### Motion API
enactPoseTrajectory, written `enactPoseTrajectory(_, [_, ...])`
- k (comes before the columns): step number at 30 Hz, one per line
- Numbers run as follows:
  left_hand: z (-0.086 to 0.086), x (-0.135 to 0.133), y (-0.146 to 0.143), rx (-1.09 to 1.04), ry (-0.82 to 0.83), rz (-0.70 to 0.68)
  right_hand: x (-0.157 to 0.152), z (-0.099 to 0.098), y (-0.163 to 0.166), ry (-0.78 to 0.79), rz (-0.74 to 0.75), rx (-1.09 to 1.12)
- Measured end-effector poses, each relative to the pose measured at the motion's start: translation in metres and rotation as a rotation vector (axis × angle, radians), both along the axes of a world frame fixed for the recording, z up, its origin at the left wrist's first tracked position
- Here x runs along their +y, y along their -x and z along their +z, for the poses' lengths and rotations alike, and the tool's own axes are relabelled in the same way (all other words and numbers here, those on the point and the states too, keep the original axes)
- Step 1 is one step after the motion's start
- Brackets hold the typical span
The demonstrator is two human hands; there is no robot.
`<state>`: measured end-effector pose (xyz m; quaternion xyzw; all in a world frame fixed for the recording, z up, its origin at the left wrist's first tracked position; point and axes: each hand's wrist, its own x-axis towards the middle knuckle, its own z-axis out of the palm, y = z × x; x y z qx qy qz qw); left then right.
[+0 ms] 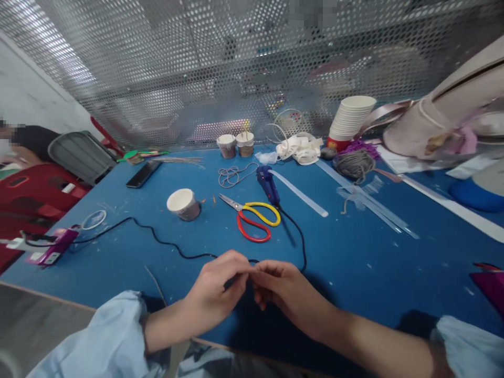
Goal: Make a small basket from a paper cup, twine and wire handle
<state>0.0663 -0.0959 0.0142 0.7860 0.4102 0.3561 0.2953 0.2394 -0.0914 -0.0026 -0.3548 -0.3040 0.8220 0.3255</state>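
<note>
My left hand (218, 286) and my right hand (281, 291) meet fingertip to fingertip just above the blue table (354, 262), near its front edge. Both are closed in a pinch; what they pinch is too small to make out. A black cord (157, 239) runs under them, from a pink power strip (55, 247) to a blue glue gun (268, 184). Scissors (252, 218) with one red and one yellow handle lie just beyond my hands. A paper cup (184, 203) lies tipped to their left.
Farther back lie a black phone (144, 174), two small cups (235, 145), grey twine (233, 176), clear glue sticks (301, 194), grey yarn (354, 164), a stack of paper cups (350, 119) and a pink bag (444, 118). Perforated metal mesh (197, 68) walls off the back. A person sits at far left.
</note>
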Motion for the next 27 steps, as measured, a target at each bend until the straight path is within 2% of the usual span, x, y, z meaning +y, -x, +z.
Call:
enactPoseTrajectory(4, [-0.002, 0.004, 0.004, 0.001, 0.019, -0.063, 0.001, 0.0, 0.002, 0.112, 0.0, 0.023])
enactPoseTrajectory(8, [-0.013, 0.01, 0.014, 0.092, -0.072, -0.079, 0.002, 0.002, 0.004, 0.264, -0.009, 0.039])
enactPoseTrajectory(11, [-0.021, 0.01, 0.023, 0.225, -0.175, -0.064, 0.002, 0.006, 0.005, 0.282, 0.023, 0.051])
enactPoseTrajectory(13, [-0.021, 0.011, 0.029, 0.272, -0.208, -0.068, 0.006, 0.012, 0.005, 0.226, 0.077, 0.021])
enactPoseTrajectory(15, [-0.016, 0.013, 0.037, 0.288, -0.239, -0.06, 0.016, 0.022, 0.003, 0.079, 0.111, -0.104])
enactPoseTrajectory(16, [-0.01, 0.015, 0.042, 0.304, -0.273, -0.044, 0.024, 0.027, 0.001, -0.045, 0.101, -0.206])
enactPoseTrajectory(19, [0.014, 0.024, 0.069, 0.332, -0.47, 0.104, 0.054, 0.04, -0.007, -0.591, 0.092, -0.66])
enactPoseTrajectory(21, [0.03, 0.033, 0.098, 0.414, -0.52, 0.284, 0.074, 0.04, -0.013, -0.978, 0.091, -0.96])
enactPoseTrajectory(22, [0.037, 0.039, 0.116, 0.455, -0.544, 0.387, 0.082, 0.038, -0.016, -1.118, 0.146, -1.06])
enactPoseTrajectory(24, [0.046, 0.054, 0.156, 0.532, -0.552, 0.607, 0.093, 0.032, -0.018, -1.279, 0.352, -1.217])
enactPoseTrajectory(27, [0.051, 0.08, 0.22, 0.597, -0.521, 0.849, 0.1, 0.023, -0.015, -1.352, 0.543, -1.334])
